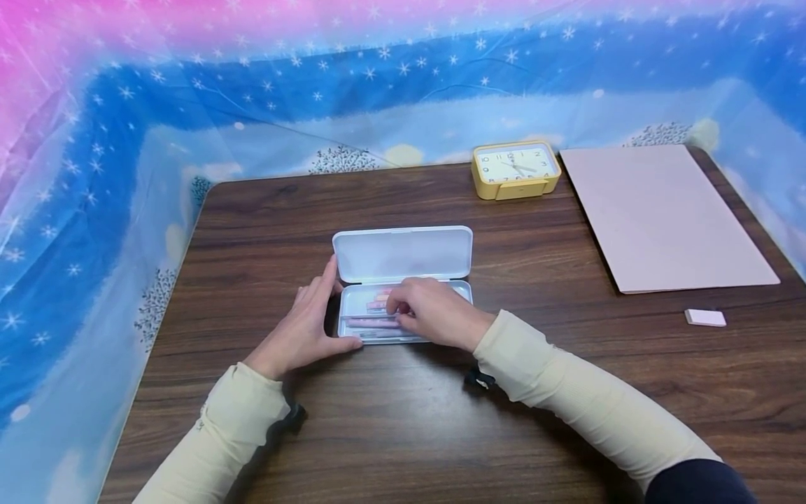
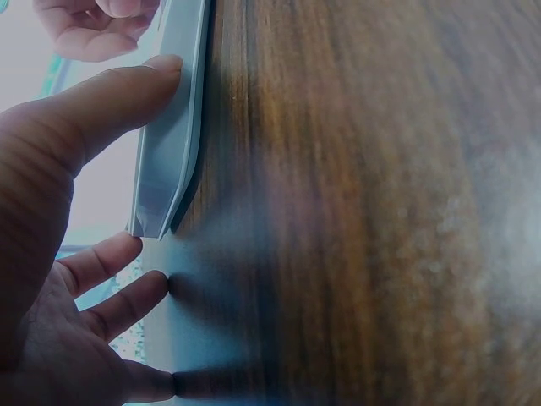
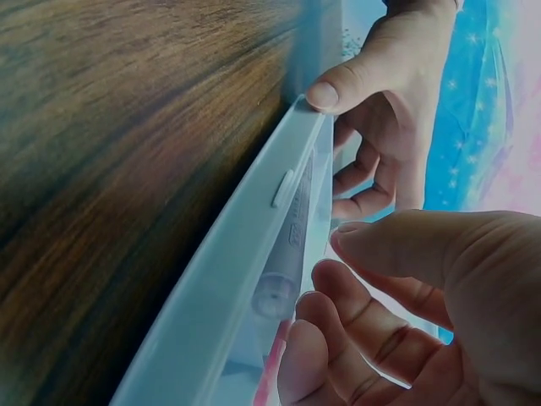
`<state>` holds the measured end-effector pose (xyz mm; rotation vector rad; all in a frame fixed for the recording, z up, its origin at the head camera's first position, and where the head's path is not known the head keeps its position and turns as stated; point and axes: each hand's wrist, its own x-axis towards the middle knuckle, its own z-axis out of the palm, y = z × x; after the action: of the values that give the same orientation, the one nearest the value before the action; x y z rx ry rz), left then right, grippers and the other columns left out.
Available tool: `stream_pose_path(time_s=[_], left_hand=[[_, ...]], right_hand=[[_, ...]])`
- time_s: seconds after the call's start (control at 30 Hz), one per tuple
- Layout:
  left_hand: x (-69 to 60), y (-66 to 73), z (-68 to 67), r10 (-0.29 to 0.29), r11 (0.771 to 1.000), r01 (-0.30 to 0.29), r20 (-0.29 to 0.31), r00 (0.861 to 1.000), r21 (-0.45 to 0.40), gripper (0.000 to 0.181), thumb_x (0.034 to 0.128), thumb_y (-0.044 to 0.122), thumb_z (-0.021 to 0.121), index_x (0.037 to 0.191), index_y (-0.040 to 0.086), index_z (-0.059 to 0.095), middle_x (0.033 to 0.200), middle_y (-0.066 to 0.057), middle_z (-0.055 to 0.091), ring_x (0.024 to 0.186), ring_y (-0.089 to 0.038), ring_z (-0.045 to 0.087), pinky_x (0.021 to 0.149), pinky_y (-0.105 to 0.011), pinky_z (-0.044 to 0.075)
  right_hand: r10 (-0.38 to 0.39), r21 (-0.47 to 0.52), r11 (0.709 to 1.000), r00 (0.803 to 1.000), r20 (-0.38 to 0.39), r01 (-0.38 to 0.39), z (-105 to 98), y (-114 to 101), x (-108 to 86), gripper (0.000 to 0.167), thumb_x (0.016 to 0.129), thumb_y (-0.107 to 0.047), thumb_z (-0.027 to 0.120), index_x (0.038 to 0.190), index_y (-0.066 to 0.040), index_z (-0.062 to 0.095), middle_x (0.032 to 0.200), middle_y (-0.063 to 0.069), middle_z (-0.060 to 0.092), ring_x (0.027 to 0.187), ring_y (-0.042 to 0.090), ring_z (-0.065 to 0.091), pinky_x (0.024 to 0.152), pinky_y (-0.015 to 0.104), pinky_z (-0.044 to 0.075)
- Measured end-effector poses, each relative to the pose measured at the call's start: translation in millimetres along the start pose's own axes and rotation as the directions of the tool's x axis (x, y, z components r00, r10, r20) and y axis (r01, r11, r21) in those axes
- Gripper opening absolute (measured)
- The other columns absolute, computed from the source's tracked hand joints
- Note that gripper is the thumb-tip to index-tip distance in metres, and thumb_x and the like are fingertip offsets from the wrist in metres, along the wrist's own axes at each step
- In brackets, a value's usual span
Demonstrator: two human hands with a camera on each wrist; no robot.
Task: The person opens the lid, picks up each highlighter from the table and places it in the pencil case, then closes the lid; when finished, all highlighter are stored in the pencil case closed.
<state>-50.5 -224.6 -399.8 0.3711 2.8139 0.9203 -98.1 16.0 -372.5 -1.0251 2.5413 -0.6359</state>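
A white pencil case [image 1: 403, 253] lies with its lid raised; the tray holds a pinkish pen [image 1: 371, 323] and several small pink and peach items [image 1: 379, 302]. My left hand [image 1: 304, 323] spans the case's left end, its thumb on the front wall and a fingertip touching the end corner in the left wrist view. My right hand [image 1: 437, 311] is over the tray with bent fingers. In the right wrist view, a gap shows between its thumb and fingertips, with nothing visible between them, beside a pale cylindrical barrel [image 3: 283, 271]. This hand hides the tray's right part from the head view.
A yellow alarm clock [image 1: 516, 170] stands at the back of the brown wooden table [image 1: 403, 434]. To the right lie a large pale pink folder-like sheet [image 1: 667, 217] and a white eraser [image 1: 705, 318]. Snowflake-patterned cloth [image 1: 283, 91] surrounds the table's back and sides.
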Motion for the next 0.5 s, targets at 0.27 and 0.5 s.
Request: stream_pose_path(time_s=[0.27, 0.5], left_hand=[[0.4, -0.2, 0.1, 0.0, 1.0, 0.0, 0.0, 1.0, -0.003, 0.133, 0.0718, 0.04, 0.088, 0.158, 0.025, -0.014, 0.13, -0.007, 0.043, 0.122, -0.026, 0.037, 0.112, -0.051, 0.026], [0.3, -0.6, 0.8, -0.005, 1.0, 0.005, 0.001, 1.0, -0.008, 0.134, 0.0714, 0.04, 0.088, 0.158, 0.025, -0.013, 0.131, -0.007, 0.044, 0.123, -0.026, 0.037, 0.116, -0.054, 0.02]], right_hand=[[-0.037, 0.019, 0.999, 0.998, -0.048, 0.038, -7, 7, -5.6, 0.014, 0.092, -0.013, 0.067, 0.104, -0.012, 0.074, 0.098, 0.001, 0.068, 0.086, 0.014, 0.058, 0.082, 0.031, 0.05], [-0.039, 0.058, 0.997, 0.993, -0.116, 0.046, -31, 15, -12.6, 0.016, 0.09, -0.008, 0.065, 0.103, -0.009, 0.074, 0.092, 0.001, 0.069, 0.084, 0.014, 0.061, 0.076, 0.03, 0.051]])
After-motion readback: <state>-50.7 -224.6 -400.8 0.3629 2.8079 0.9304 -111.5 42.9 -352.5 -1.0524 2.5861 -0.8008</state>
